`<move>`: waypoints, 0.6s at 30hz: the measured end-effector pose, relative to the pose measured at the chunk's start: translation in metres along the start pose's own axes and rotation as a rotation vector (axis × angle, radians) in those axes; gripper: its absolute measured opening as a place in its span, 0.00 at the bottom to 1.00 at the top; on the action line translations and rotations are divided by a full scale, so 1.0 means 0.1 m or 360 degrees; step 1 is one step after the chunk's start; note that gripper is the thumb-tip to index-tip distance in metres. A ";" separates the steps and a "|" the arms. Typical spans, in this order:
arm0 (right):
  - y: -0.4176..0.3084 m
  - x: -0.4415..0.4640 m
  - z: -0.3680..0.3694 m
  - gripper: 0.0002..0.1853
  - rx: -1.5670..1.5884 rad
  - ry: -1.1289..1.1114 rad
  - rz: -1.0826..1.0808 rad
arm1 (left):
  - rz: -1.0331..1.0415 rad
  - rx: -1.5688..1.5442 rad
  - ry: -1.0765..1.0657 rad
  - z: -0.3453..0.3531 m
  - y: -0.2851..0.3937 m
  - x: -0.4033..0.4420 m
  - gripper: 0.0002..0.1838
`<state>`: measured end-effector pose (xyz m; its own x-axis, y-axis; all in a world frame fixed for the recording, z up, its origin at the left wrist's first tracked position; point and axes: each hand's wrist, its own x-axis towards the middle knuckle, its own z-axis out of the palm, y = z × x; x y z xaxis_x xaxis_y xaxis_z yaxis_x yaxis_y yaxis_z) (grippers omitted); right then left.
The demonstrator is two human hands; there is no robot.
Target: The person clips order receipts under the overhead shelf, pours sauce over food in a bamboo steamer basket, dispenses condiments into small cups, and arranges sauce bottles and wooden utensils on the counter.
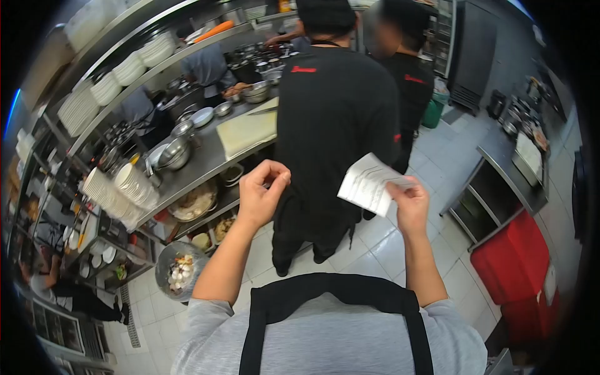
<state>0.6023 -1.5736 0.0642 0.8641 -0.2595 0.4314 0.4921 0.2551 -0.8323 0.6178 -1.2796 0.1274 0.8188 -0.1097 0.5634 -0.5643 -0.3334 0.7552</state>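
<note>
My right hand (410, 203) pinches a white printed paper slip (365, 185) between thumb and fingers. Lines of dark print run across the slip, too small to read. My left hand (264, 190) is raised at about the same height, its fingers curled in toward the thumb, and I see nothing in it. It is nearest to the back of a person in a black uniform (340, 106), who stands just ahead of me, facing away.
On the left, a steel counter (209, 152) carries a cutting board (247, 132) with a knife, metal bowls (175, 153) and stacked white containers (134, 185). Plates (128, 67) fill the shelf above. A waste bin (181, 269) stands below. A red bin (509, 256) and steel table (519, 169) are right.
</note>
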 end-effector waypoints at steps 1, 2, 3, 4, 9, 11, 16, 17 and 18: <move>-0.05 0.05 -0.24 0.09 0.0031 0.0137 -0.0027 | -0.0001 0.0156 -0.0084 0.13 0.07 0.10 0.04; -0.14 0.08 -0.44 0.10 0.0052 0.0260 -0.0041 | 0.0314 0.0345 -0.0089 0.28 0.08 0.22 0.04; -0.25 0.11 -0.64 0.10 0.0076 0.0380 -0.0056 | 0.0631 0.0531 -0.0086 0.45 0.09 0.35 0.06; -0.32 0.14 -0.86 0.14 0.0114 0.0441 -0.0097 | 0.0762 0.0680 -0.0068 0.65 0.15 0.46 0.11; -0.72 0.14 -1.60 0.15 0.0205 0.0541 -0.0278 | 0.1070 0.1315 -0.0138 1.51 0.51 0.98 0.31; -0.80 0.11 -1.82 0.14 0.0195 0.0589 -0.0265 | 0.1142 0.1495 -0.0120 1.74 0.52 1.16 0.32; -0.89 0.07 -2.11 0.15 0.0259 0.0635 -0.0305 | 0.1015 0.1817 -0.0128 1.96 0.33 1.37 0.28; -0.89 0.07 -2.15 0.15 0.0270 0.0637 -0.0294 | 0.1010 0.1809 -0.0113 1.96 0.29 1.37 0.28; -0.90 0.07 -2.18 0.15 0.0282 0.0638 -0.0284 | 0.1005 0.1808 -0.0109 1.96 0.29 1.36 0.28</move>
<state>0.5411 -1.8014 0.0659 0.6726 -0.6441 0.3645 0.6697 0.3201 -0.6701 0.7329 -1.4881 0.1600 0.4690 -0.5737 0.6714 -0.4754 -0.8047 -0.3556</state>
